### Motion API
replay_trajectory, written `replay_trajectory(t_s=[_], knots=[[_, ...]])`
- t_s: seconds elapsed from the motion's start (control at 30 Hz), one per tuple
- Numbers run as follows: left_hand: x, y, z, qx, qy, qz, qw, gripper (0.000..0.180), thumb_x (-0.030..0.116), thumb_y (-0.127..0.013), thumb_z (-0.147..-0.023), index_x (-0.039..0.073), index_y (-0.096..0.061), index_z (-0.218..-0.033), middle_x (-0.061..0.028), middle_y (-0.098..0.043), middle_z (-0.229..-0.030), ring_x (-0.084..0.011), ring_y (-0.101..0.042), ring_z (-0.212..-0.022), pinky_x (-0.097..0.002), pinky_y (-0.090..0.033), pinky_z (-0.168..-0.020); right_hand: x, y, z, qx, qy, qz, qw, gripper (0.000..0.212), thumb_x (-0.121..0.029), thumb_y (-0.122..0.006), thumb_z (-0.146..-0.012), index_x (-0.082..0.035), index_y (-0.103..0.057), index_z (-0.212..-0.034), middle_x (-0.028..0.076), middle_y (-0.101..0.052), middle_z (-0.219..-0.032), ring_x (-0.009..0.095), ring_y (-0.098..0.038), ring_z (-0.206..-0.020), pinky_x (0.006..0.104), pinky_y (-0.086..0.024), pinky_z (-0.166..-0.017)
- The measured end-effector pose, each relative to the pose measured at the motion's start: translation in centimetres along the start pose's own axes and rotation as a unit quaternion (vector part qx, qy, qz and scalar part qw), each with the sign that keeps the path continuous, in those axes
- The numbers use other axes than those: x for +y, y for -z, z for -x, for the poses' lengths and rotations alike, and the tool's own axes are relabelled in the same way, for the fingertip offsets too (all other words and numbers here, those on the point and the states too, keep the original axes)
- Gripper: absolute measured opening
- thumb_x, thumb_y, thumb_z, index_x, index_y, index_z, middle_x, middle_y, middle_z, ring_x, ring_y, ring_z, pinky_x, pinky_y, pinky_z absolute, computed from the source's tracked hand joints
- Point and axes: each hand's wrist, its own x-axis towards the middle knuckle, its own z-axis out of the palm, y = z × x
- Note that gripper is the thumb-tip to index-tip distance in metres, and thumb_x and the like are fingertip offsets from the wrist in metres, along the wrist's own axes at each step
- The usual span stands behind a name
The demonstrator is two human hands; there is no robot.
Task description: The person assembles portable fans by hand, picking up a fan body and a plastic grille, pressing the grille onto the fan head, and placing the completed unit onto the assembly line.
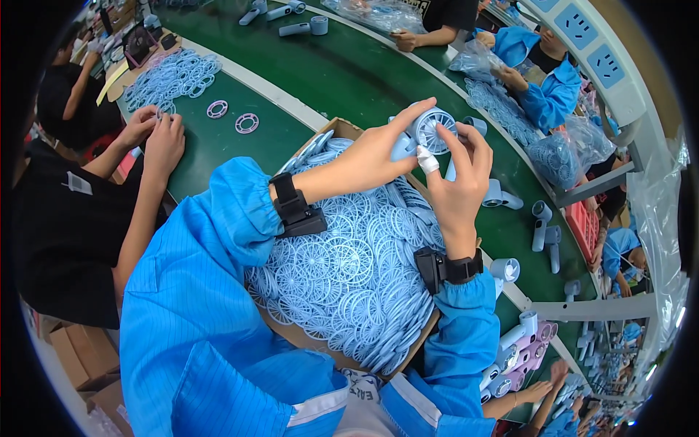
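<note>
A light-blue handheld fan (402,148) is up in front of me, over the far edge of the box. My left hand (375,154) is closed around its body. The fan's round spoked grille (435,130) faces up, and my right hand (464,175) grips its rim with thumb and fingers. White wrapping covers the right thumb tip. Whether the grille is fully seated on the fan head cannot be made out. Below my hands, a cardboard box (424,348) is heaped with loose light-blue spoked grilles (342,262).
A green conveyor belt (364,73) curves past the box, carrying several fans (502,195). At left, a person's hands (156,138) work beside a pile of blue rings (175,79) and two pink rings (247,123). Pink and blue fans (520,357) cluster at lower right, near another person's hand.
</note>
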Motion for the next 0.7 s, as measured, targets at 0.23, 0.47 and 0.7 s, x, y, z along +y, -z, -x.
replay_trajectory(t_s=[0.23,0.47,0.7], knots=[[0.32,0.25,-0.05,0.001,-0.011,-0.023,1.0,0.078,0.009,-0.062,-0.08,0.019,-0.023,-0.147,-0.0223,-0.049,-0.132,-0.0417,-0.055,-0.112,-0.042,-0.047,-0.091,-0.08,-0.05,-0.05,0.004,-0.004,-0.02,1.0,0.039,-0.008,-0.078,-0.069,-0.007,-0.067,-0.106,0.011,-0.056,-0.116,0.026,-0.056,-0.1,0.0354,-0.05,-0.081],[0.09,0.3,0.0,0.005,-0.016,-0.007,1.0,0.078,0.007,-0.063,-0.08,0.019,-0.023,-0.147,-0.0222,-0.05,-0.131,-0.0404,-0.056,-0.112,-0.0413,-0.047,-0.09,0.03,-0.21,-0.04,0.006,0.006,-0.028,1.0,0.039,-0.008,-0.078,-0.069,-0.007,-0.067,-0.107,0.011,-0.056,-0.117,0.026,-0.056,-0.1,0.0358,-0.05,-0.081],[0.24,0.47,0.09,-0.004,0.015,0.017,1.0,0.079,0.005,-0.063,-0.078,0.019,-0.025,-0.146,-0.021,-0.054,-0.127,-0.0368,-0.057,-0.111,-0.0394,-0.048,-0.09,-0.05,-0.16,-0.26,-0.005,0.021,-0.013,1.0,0.037,-0.008,-0.076,-0.069,-0.007,-0.067,-0.105,0.011,-0.055,-0.117,0.028,-0.054,-0.1,0.036,-0.047,-0.083]])
